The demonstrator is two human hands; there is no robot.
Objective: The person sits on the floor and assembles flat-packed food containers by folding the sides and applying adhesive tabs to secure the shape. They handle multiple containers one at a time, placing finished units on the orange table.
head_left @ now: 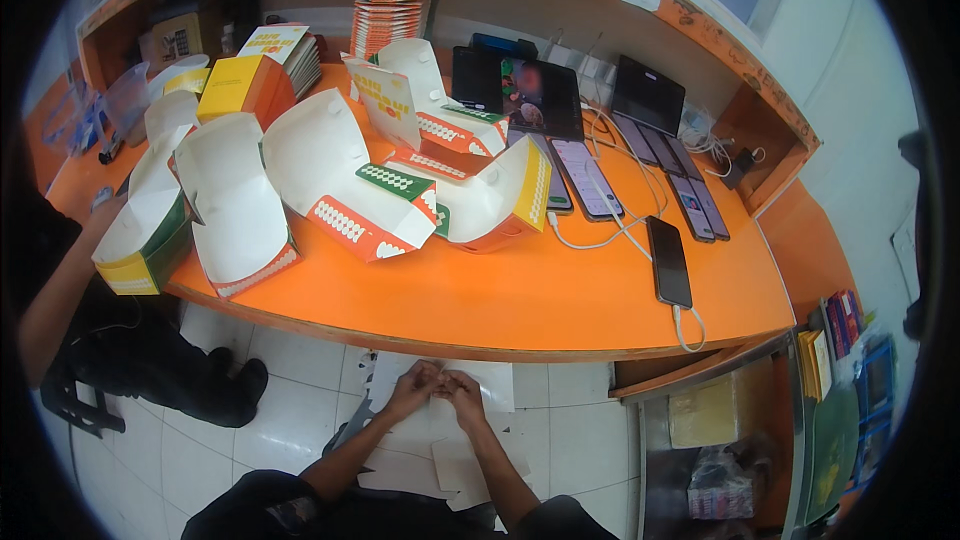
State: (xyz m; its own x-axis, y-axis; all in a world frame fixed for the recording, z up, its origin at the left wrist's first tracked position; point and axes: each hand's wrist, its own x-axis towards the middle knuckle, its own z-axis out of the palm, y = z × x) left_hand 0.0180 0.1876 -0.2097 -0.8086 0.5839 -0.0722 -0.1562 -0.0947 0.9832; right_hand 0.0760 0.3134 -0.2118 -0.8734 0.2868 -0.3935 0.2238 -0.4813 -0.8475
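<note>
My left hand [412, 390] and my right hand [460, 397] are close together below the front edge of the table. Their fingers are bent and pinched, almost meeting. What lies between them, if anything, is too small to tell. Beneath and around them are flat white sheets [492, 380] that look like paper or thin card, some resting over my lap. Another pale sheet [455, 464] lies by my right forearm. Above the hands, on the orange table [500, 310], stand several open folded food boxes [330, 155], white inside with orange, green and yellow outsides.
A stack of nested cartons [393, 10] stands at the back, near a yellow-orange box [240, 90]. Several phones [670, 262] and tablets with white cables cover the right side. At the left, a person's arm [60, 290] reaches toward the boxes. An open shelf [715, 440] sits low right.
</note>
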